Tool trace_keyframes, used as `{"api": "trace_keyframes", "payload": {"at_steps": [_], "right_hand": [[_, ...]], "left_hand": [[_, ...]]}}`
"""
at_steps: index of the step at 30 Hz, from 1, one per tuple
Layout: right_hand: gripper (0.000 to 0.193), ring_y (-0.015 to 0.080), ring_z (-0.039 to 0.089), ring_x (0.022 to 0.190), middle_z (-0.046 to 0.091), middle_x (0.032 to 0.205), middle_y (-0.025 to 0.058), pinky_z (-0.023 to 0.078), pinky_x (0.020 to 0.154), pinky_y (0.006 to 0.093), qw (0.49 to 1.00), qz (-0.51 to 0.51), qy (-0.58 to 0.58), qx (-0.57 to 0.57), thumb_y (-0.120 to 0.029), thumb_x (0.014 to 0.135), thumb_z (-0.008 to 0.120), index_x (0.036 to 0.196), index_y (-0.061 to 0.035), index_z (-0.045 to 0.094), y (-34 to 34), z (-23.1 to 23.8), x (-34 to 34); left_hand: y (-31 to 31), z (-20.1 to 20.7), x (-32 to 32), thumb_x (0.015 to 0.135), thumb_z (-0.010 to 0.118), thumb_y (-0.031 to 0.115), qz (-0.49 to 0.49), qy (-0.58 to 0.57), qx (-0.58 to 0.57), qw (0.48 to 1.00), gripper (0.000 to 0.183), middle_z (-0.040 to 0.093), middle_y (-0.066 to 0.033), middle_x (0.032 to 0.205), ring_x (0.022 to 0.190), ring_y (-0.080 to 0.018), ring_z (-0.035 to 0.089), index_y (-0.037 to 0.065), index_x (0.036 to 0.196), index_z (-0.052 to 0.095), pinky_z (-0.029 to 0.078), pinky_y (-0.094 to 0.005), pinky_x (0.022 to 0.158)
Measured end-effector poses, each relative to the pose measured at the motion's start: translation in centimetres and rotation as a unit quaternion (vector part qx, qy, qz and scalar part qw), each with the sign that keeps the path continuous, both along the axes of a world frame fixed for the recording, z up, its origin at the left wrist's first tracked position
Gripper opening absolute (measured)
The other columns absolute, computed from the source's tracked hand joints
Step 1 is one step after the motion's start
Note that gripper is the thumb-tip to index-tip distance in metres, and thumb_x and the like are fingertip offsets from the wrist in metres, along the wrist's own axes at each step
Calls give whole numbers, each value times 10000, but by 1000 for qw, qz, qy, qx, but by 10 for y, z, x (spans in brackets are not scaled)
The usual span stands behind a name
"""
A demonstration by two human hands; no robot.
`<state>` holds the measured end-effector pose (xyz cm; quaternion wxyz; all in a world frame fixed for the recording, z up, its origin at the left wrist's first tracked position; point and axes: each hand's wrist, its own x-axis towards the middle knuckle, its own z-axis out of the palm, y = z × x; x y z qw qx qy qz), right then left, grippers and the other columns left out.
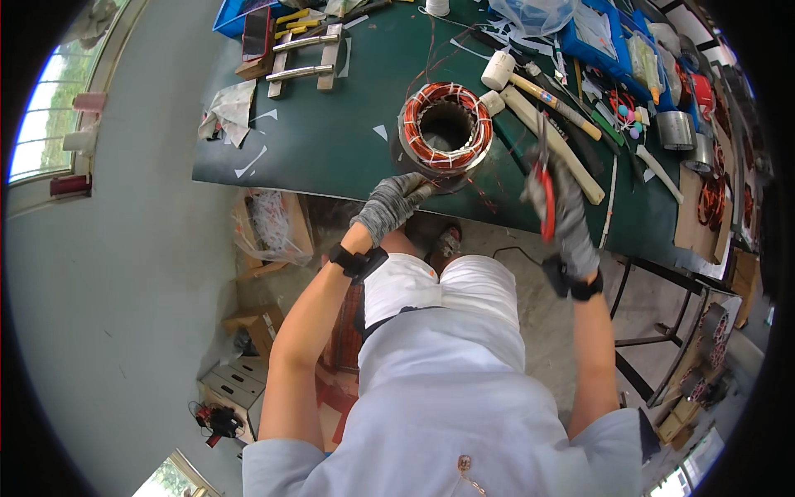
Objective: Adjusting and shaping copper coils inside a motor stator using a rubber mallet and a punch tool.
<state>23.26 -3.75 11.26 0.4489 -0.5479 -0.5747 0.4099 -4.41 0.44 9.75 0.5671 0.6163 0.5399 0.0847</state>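
Note:
A motor stator stands on the green worktable, its ring of orange-red copper windings laced with white cord around a dark open bore. Thin loose wires rise from its far side and others hang at its near right. My left hand, in a grey knitted glove, is closed at the stator's near left edge; what its fingers pinch, if anything, is hidden. To the right of the stator and apart from it, my gloved right hand grips red-handled scissors, blades pointing away from me. This hand is slightly blurred.
White-headed mallets lie right of the stator with other long tools. Blue bins and metal cans stand far right. A metal-barred frame and crumpled cloth lie left. Below the table edge is a box of white scraps.

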Motion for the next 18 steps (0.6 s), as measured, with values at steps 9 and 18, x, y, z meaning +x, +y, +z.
{"api": "trace_keyframes", "payload": {"at_steps": [9,18], "right_hand": [[331,305,565,892,579,986,169,448,795,346,970,181,-118,-112,-158,774,599,1058,-7,520,-68,4,-67],[390,290,568,853,578,966,136,449,787,359,982,108,45,-147,-152,766,610,1115,-24,492,-67,68,-49]], "left_hand": [[9,2,-13,870,491,219,13,-74,-88,993,235,527,-23,709,607,-87,483,11,950,562,433,-243,565],[18,-3,-16,840,543,210,1,-2,1,1000,224,524,-35,677,622,-111,478,2,912,582,424,-266,580]]}}
